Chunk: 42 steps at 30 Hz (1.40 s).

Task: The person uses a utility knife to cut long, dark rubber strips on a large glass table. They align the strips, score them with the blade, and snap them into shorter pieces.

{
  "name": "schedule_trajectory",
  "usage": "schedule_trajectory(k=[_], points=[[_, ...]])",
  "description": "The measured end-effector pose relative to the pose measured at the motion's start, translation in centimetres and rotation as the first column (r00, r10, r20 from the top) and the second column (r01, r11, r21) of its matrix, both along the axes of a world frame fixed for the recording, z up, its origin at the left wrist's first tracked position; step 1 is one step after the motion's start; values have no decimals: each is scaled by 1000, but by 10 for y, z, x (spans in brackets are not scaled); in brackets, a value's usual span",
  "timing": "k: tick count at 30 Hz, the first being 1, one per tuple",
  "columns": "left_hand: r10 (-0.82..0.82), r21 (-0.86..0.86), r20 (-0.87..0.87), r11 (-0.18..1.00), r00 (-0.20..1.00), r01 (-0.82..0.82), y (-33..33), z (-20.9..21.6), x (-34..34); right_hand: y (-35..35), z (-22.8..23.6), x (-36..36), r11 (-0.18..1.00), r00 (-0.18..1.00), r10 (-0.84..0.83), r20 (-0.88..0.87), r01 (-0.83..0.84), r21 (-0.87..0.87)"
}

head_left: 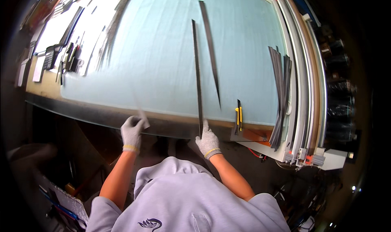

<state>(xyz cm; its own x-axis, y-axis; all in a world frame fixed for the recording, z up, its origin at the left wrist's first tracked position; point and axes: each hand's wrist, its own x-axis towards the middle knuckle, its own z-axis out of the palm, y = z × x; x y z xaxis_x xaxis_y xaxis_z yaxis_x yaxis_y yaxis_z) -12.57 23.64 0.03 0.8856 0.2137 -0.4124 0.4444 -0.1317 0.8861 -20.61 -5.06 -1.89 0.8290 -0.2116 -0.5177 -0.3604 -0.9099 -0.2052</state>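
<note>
My right hand (208, 142), in a pale knit glove with a yellow cuff edge, closes on the near end of a long narrow dark strip (197, 69). This strip runs away from me over the light blue sheet (163, 60) on the table. A second dark strip (211, 52) lies just to its right, slanting, its near end pointed. At the table's front edge my left hand (132, 133), gloved the same way, pinches a thin pale strip (144, 120). Motion smears that strip, and its far part fades against the sheet.
Right of the strips lie a yellow and black utility knife (239, 116) and a bundle of dark strips (279, 93). Long rails (299, 69) border the table's right side. A calculator (50, 57) and several loose tools lie at the left. Rolls in dark wrapping (339, 87) stand beyond the rails.
</note>
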Motion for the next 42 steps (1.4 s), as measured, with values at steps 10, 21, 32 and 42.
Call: schedule_trajectory(k=[10, 21, 32, 42], points=[[356, 662, 71, 682, 932, -311, 206, -71, -73, -12, -3, 23, 992, 995, 45, 86, -55, 114], [-317, 297, 291, 927, 903, 230, -74, 2, 36, -158, -34, 8, 842, 795, -469, 384, 534, -77], [-252, -410, -159, 896, 954, 169, -243, -54, 144, -123, -9, 104, 962, 772, -247, 585, 121, 245], [-270, -294, -137, 930, 953, 221, -260, -57, 172, -131, -1, 113, 958, 868, -137, 478, 238, -158]])
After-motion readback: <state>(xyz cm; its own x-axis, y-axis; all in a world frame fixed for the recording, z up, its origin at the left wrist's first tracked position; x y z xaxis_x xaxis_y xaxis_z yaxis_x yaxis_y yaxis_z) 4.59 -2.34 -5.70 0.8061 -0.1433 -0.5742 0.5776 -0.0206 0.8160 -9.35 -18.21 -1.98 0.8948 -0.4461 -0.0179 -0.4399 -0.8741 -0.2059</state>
